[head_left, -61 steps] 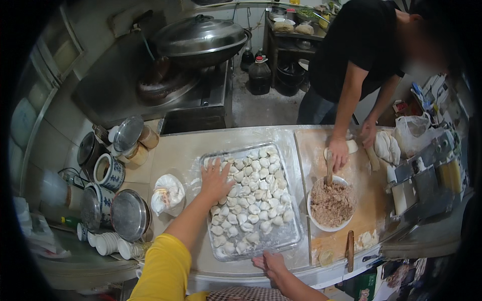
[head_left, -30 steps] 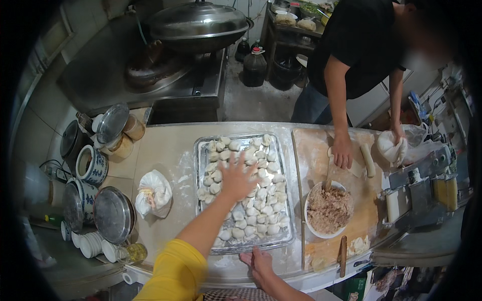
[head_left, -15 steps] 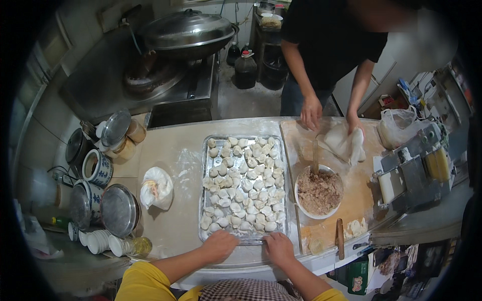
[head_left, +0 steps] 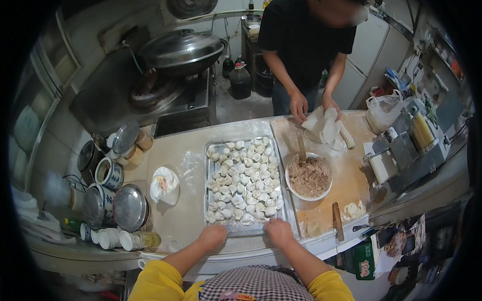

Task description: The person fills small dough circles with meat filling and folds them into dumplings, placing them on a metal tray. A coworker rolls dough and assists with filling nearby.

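Note:
A metal tray full of plump, pale filled dumplings lies flat on the floured worktop in front of me. My left hand is closed at its near left corner. At the near right corner, my right hand has its fingers curled over the rim. Both hands' fingertips are partly hidden. Close by the tray's right side, on a wooden board, stands a white bowl of minced filling with a wooden stick in it.
Across the table a co-worker handles thin dough sheets. A short wooden rod lies near the board's front edge. A machine with rollers stands right. Left are a white bag, lidded pots and stacked cups.
My view has shifted, with more of the back of the room showing. The co-worker has brought both hands to the dough sheets, now held up and folded. My hands stay at the tray's near edge.

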`<state>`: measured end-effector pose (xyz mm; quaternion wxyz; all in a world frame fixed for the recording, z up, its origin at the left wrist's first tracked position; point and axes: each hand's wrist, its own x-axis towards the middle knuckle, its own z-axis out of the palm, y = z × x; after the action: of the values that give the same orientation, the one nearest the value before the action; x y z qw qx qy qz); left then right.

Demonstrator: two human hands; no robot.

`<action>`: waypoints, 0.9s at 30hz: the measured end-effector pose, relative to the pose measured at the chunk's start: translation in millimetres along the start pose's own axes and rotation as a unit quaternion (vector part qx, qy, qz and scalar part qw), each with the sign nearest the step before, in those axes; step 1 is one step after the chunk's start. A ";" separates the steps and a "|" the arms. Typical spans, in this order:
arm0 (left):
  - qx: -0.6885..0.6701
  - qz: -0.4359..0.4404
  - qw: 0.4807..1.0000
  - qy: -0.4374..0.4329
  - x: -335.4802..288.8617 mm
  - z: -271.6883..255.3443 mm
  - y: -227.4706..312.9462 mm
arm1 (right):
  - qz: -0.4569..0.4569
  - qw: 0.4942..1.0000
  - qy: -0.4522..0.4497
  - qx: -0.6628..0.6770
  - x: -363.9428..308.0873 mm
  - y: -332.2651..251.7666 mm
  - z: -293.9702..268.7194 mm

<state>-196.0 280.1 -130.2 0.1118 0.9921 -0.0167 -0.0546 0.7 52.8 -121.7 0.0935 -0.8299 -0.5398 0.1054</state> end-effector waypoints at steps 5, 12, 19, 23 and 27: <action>-0.025 0.009 0.999 -0.047 -5.4 -11.2 -3.0 | -0.024 1.000 -0.013 0.004 -6.7 -3.9 -4.2; -0.046 -0.046 0.996 -0.067 -7.8 0.8 1.1 | -0.034 0.998 -0.048 0.010 -10.4 -2.4 9.8; -0.026 -0.020 0.999 0.017 -9.2 1.9 2.8 | -0.003 0.999 -0.050 -0.007 -9.8 -3.1 3.1; -0.028 -0.034 0.999 0.000 -2.9 -18.5 2.2 | -0.004 1.000 0.002 0.014 -1.8 4.6 -0.8; -0.027 -0.030 0.999 0.015 -9.2 -7.3 6.2 | 0.000 1.000 -0.020 -0.003 -5.1 -3.0 -3.7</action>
<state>-204.4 276.1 -120.8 0.1373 0.9895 0.0163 -0.0432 -2.9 49.2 -116.9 0.0803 -0.8279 -0.5419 0.1205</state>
